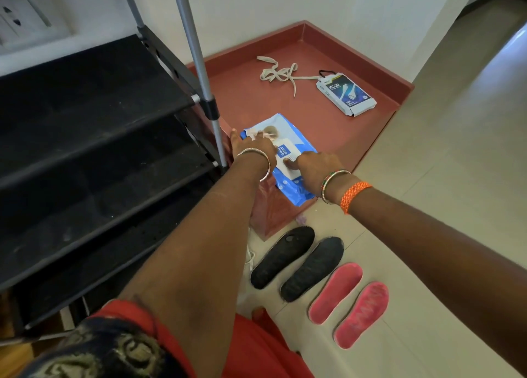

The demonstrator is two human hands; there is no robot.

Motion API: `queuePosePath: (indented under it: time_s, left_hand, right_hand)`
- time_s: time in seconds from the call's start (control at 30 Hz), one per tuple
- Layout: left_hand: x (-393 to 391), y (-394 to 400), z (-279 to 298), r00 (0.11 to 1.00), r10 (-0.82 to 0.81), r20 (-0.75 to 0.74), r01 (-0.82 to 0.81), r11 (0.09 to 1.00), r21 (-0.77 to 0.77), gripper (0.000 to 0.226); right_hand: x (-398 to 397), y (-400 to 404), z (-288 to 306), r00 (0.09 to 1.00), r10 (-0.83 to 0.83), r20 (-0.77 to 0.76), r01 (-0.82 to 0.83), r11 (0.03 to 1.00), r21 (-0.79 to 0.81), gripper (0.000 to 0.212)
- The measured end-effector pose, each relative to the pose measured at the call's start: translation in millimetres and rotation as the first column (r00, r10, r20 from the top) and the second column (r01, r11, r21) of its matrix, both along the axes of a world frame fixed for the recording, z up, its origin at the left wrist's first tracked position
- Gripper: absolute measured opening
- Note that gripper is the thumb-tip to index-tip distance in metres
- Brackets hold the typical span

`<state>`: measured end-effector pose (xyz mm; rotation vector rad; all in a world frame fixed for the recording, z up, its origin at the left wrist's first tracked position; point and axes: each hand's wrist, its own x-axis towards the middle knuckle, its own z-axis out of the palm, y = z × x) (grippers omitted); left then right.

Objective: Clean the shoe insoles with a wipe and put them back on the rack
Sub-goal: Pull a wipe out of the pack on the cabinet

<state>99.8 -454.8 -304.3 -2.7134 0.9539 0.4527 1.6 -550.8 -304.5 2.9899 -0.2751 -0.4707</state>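
A blue and white wipes pack [296,184] lies on the near edge of a red raised ledge [322,121]. My left hand [252,145] rests on the pack's far end, its fingertips pinching something white at the opening. My right hand [310,164] presses the pack's near part with straightened fingers. On the pale floor below lie two black insoles [282,256] [312,269] and two pink insoles [335,292] [362,315], side by side. The black shoe rack [85,138] with grey poles stands at the left, its shelves bare.
A white shoelace [281,74] and a small blue cable box [346,94] lie further back on the ledge. A wall socket [17,18] sits at the top left. Tiled floor stretches to the right. My red clothing fills the bottom.
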Motion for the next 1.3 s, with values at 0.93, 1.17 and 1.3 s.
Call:
queuePosePath:
  time_s: [0.93,1.17,1.3]
  left_hand:
    - [78.2,-22.6,-39.6,0.931,0.315,0.187,-0.294,0.947,-0.130,0.056]
    - [7.6,-1.4,-36.0,0.966,0.255,0.046,-0.157,0.716,-0.680,0.057]
    - [-77.4,32.6,-53.9,0.980,0.035,0.195,0.173,0.324,-0.930,0.018]
  right_hand:
    - [47.6,-65.2,-46.1,0.600,-0.731,0.323,0.411,0.629,0.660,0.005]
    - [10.2,-51.8,-38.4,0.141,-0.826,0.546,0.056,0.557,0.828,0.017]
    - [-48.1,-11.1,-94.8,0.051,-0.873,0.486,0.087,0.488,0.868,0.013]
